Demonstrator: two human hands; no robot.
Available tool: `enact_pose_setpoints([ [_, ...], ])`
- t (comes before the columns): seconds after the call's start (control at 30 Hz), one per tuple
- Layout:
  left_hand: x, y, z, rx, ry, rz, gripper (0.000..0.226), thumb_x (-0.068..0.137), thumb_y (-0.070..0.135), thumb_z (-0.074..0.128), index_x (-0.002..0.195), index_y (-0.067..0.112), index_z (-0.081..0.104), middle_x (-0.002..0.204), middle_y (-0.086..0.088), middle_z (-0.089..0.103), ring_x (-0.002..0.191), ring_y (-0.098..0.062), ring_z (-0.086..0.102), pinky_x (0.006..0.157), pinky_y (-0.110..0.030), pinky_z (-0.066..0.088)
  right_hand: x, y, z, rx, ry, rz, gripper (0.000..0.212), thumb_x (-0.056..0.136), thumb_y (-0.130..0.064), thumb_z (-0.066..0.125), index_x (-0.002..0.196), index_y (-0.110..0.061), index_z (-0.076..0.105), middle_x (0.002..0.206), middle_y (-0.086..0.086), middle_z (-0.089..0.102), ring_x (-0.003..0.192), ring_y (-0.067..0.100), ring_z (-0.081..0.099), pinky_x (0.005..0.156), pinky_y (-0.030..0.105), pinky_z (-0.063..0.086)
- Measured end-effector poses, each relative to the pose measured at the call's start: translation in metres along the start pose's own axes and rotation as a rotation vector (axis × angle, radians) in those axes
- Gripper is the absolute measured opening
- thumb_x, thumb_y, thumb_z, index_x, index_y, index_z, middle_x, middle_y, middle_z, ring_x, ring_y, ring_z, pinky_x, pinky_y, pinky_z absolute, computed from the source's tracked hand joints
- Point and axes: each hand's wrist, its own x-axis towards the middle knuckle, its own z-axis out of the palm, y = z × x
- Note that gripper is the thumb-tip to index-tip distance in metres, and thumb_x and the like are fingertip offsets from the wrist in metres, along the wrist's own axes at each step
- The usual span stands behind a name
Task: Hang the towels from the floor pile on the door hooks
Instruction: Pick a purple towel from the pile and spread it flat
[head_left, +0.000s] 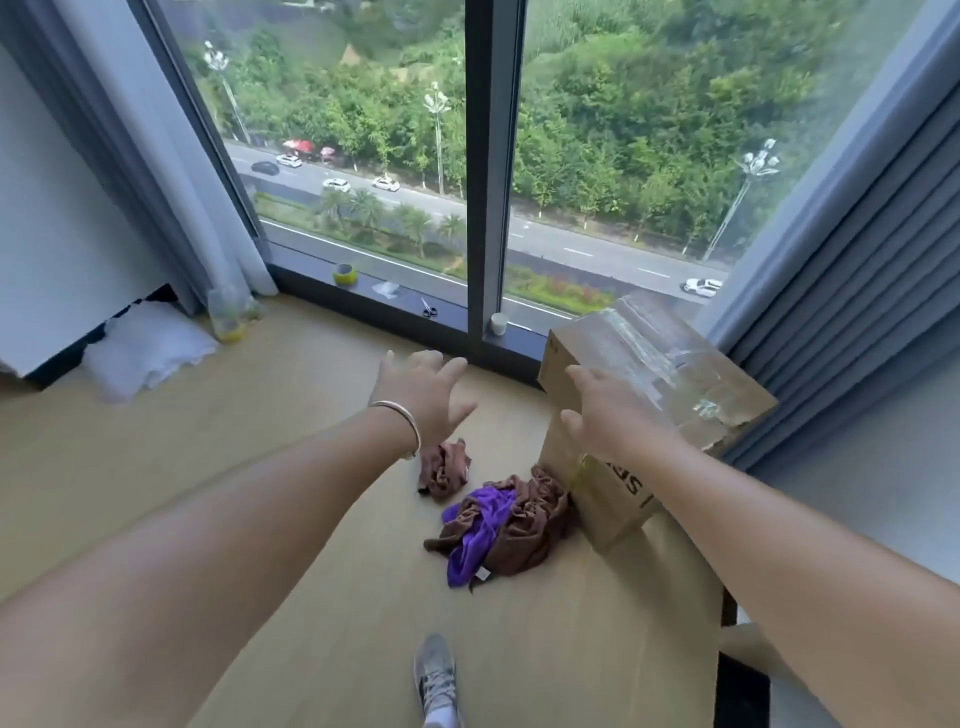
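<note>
Head view. Both arms reach forward above a pale wooden floor (260, 467). The left hand (421, 395), with a bracelet (402, 418) at the wrist, has its fingers spread and straight, holding nothing. The right hand (608, 410) is likewise open-fingered and empty, seen in front of a taped cardboard box (670, 374). The towel pile (506, 525), brown cloth with one purple piece, lies on the floor against the box's near lower edge. A separate small brown towel (444, 470) lies just beside the pile, below the left wrist. On the window sill (363, 296) along the floor's far edge sit a tape roll (345, 274), scissors (428, 309) and a white cup (498, 325). A grey shoe (436, 680) shows at the floor's near edge.
</note>
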Motion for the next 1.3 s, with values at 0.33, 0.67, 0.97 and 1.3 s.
enact_pose_setpoints([
  [0.33, 0.073, -0.034, 0.188, -0.187, -0.238, -0.026, 0.050, 0.090, 0.062, 0.036, 0.130, 0.032, 0.043, 0.128, 0.001, 0.054, 0.119, -0.022, 0.049, 0.097, -0.043, 0.034, 0.097, 0.009, 0.144, -0.122, -0.221, 0.045, 0.062, 0.089, -0.039, 0.057, 0.144, -0.020, 0.033, 0.140, 0.006, 0.042, 0.123, 0.028, 0.046, 0.099, 0.039, 0.039],
  [0.67, 0.060, -0.020, 0.437, -0.292, -0.603, -0.096, 0.053, 0.093, 0.058, 0.038, 0.136, 0.027, 0.039, 0.137, -0.001, 0.047, 0.130, -0.022, 0.040, 0.109, -0.050, 0.026, 0.164, 0.055, 0.371, -0.162, -0.533, -0.012, 0.065, 0.089, -0.038, 0.057, 0.145, -0.019, 0.031, 0.143, 0.006, 0.039, 0.126, 0.028, 0.043, 0.098, 0.037, 0.038],
  [0.97, 0.019, 0.027, 0.663, -0.402, -0.777, -0.231, 0.050, 0.094, 0.053, 0.040, 0.133, 0.023, 0.042, 0.133, -0.002, 0.050, 0.127, -0.022, 0.043, 0.107, -0.045, 0.031, 0.199, 0.093, 0.598, -0.222, -0.690, -0.192, 0.053, 0.087, -0.034, 0.058, 0.134, -0.016, 0.042, 0.134, 0.006, 0.045, 0.122, 0.027, 0.045, 0.098, 0.037, 0.040],
  [1.3, 0.024, 0.066, 0.847, -0.410, -0.784, -0.329, 0.060, 0.094, 0.049, 0.046, 0.140, 0.015, 0.032, 0.138, -0.006, 0.041, 0.130, -0.024, 0.038, 0.103, -0.043, 0.033, 0.252, 0.105, 0.788, -0.278, -0.624, -0.521, 0.036, 0.084, -0.020, 0.055, 0.118, -0.014, 0.048, 0.121, 0.004, 0.052, 0.118, 0.026, 0.045, 0.097, 0.035, 0.034],
])
